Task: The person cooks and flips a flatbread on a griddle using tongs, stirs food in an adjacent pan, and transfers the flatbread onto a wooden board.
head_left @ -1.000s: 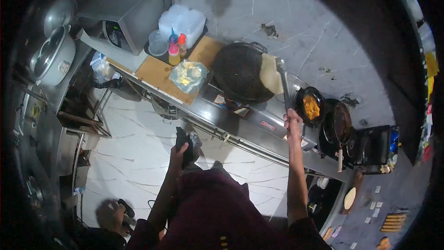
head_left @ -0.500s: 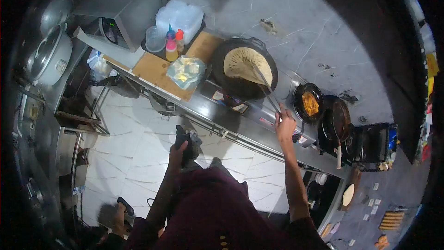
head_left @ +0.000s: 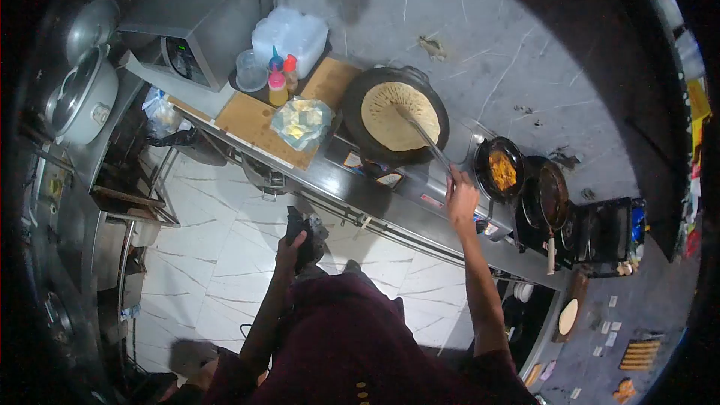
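My right hand (head_left: pixel 462 199) is closed around the handle end of long metal tongs (head_left: pixel 425 133), above the front of the stove. The tips of the tongs touch a round, pale flatbread (head_left: pixel 390 124) dotted with small marks. It lies flat in a wide black pan (head_left: pixel 358 135). Low in front of my body, my left hand (head_left: pixel 289 249) grips a dark, crumpled cloth (head_left: pixel 309 240). Part of the cloth is hidden behind my fingers.
Right of the flatbread, a small black pan (head_left: pixel 484 172) holds orange food. Another pan (head_left: pixel 553 199) has its handle pointing toward me. Left are a plastic bag of pale pieces (head_left: pixel 301 121), squeeze bottles (head_left: pixel 277 88), plastic containers (head_left: pixel 292 34) and a microwave (head_left: pixel 191 30).
The flatbread's near right edge, lifted or folded earlier, now lies down in the pan. The tongs have shifted slightly left at their tips. A foot at lower left has mostly gone from view.
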### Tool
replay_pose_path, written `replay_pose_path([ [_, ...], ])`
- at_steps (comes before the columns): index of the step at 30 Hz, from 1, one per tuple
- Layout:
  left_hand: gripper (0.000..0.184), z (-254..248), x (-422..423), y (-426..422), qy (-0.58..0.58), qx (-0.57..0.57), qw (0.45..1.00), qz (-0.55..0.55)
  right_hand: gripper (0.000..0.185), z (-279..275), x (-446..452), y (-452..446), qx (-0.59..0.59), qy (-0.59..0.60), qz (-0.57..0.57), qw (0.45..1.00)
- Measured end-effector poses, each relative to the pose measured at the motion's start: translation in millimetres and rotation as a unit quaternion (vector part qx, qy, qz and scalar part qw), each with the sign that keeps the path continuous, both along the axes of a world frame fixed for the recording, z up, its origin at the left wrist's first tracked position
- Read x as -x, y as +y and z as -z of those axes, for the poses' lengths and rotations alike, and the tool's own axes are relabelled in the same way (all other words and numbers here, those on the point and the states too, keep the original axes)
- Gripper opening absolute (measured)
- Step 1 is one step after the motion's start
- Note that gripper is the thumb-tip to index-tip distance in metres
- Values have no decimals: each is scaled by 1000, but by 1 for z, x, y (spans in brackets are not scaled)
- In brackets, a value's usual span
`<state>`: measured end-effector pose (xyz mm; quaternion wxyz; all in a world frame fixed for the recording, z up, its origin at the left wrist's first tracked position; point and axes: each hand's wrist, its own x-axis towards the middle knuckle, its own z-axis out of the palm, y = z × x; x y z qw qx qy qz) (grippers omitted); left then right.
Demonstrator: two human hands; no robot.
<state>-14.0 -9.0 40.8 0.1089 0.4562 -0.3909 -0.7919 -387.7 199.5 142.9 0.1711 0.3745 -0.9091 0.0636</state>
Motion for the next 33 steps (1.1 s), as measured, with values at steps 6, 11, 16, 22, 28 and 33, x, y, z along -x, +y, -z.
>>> replay_pose_path([
  [6, 46, 15, -5, 1, -20, 2, 1000, -5, 33, -15, 20, -4, -5, 34, -23, 999],
  [11, 37, 13, -3, 3, -4, 31, 1000, 0, 32, -36, 20, -14, 24, 31, -12, 999],
  [16, 46, 9, -1, 1, -12, 19, 1000, -11, 28, -47, 23, -7, 78, -82, 10, 993],
  [22, 39, 17, 0, -3, 31, 14, 999, -12, 24, -40, 53, 22, 365, -431, 50, 823],
  [28, 38, -10, 4, 0, 35, -25, 999, -2, 25, -39, 4, 42, 524, -655, 161, 520],
  [33, 37, -16, 7, 4, 30, 8, 999, 21, 29, 4, -9, 55, 532, -745, 156, 371],
])
